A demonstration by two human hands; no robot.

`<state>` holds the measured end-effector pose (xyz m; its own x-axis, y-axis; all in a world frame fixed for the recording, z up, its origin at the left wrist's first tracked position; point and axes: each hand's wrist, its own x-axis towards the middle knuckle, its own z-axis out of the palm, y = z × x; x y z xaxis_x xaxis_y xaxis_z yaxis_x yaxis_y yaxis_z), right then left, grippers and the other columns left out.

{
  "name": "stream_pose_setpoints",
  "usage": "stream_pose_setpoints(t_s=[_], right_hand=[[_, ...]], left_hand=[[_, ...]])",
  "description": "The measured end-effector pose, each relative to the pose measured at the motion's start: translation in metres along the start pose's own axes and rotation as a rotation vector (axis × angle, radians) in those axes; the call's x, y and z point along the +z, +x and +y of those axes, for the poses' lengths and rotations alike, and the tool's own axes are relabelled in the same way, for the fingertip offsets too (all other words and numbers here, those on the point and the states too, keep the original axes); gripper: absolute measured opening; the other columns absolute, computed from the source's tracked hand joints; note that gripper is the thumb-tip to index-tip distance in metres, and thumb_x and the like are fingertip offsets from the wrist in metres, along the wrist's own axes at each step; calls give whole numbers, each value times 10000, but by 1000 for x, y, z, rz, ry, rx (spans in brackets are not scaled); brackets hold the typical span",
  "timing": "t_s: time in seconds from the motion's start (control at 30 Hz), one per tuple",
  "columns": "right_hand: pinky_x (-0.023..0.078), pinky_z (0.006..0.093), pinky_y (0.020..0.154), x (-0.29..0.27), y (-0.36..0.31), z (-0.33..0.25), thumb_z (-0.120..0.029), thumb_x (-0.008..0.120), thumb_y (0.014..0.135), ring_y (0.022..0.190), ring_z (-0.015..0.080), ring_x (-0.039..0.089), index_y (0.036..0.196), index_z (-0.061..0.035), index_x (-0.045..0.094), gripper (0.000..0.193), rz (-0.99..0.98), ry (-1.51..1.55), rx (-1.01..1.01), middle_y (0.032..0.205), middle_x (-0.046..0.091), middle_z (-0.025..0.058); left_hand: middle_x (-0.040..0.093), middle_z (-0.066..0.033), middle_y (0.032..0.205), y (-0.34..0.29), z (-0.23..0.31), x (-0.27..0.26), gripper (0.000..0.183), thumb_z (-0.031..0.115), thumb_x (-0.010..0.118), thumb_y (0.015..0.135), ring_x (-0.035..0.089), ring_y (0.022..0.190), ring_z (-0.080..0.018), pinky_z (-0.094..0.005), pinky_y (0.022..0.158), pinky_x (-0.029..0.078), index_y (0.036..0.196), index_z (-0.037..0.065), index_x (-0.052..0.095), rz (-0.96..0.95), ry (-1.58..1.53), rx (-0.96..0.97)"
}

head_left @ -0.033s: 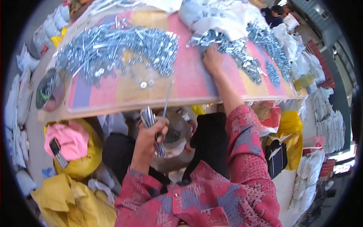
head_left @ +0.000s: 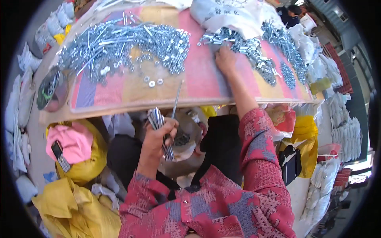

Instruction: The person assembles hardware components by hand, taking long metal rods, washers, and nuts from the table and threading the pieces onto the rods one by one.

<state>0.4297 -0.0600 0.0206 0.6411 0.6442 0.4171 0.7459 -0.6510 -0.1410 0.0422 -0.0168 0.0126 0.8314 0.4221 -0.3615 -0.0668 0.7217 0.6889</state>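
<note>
My left hand point(head_left: 160, 137) is closed around a bundle of thin shiny metal rods point(head_left: 156, 118), in front of the table's near edge. A single longer rod point(head_left: 177, 99) sticks up apart from the bundle, between thumb and fingers. On the table, my right hand point(head_left: 225, 60) reaches to the near edge of a pile of small metal sleeves point(head_left: 248, 49). Its fingertips are turned down and hidden, so I cannot tell whether they grip a piece. Left of it spreads a large heap of metal rods, nuts and washers point(head_left: 131, 43). Several loose washers point(head_left: 152, 83) lie before that heap.
A white sack point(head_left: 222, 16) stands behind the sleeves. Further right are more small metal parts point(head_left: 283, 43). A bowl point(head_left: 51, 91) sits at the table's left end. Below are a basin point(head_left: 184, 139) between my knees and a yellow sack with pink cloth point(head_left: 69, 141) and a phone point(head_left: 60, 154).
The view has shifted slightly. Both hands keep nearly the same places, the left still around the rods and the right still at the sleeves.
</note>
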Motion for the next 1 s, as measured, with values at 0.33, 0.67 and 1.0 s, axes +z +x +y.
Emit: stream_pose_setpoints(t_s=[0.33, 0.67, 1.0], right_hand=[[504, 340, 677, -57, -25, -15, -324, 574, 895, 724, 253, 660, 1031, -28, 643, 333, -215, 212, 153, 827, 688, 151], [467, 193, 646, -76, -126, -102, -117, 558, 953, 697, 94, 604, 1093, 12, 644, 210, -418, 1575, 244, 888, 684, 83], [349, 191, 577, -80, -134, -90, -230, 607, 934, 611, 31, 449, 881, -55, 693, 202, -293, 1179, 155, 694, 578, -46]], left_hand=[[603, -81, 783, -4, -2, -11, 204, 96, 652, 852, 523, 585, -73, -176, 417, 357, 947, -78, 608, -54, -16, 77], [626, -83, 831, -10, -1, -10, 194, 94, 657, 861, 559, 636, -86, -177, 434, 376, 972, -61, 621, -24, 63, 65], [609, -47, 760, -18, -3, -22, 167, 142, 673, 870, 507, 575, -55, -185, 423, 336, 884, -20, 635, -53, 116, 63]])
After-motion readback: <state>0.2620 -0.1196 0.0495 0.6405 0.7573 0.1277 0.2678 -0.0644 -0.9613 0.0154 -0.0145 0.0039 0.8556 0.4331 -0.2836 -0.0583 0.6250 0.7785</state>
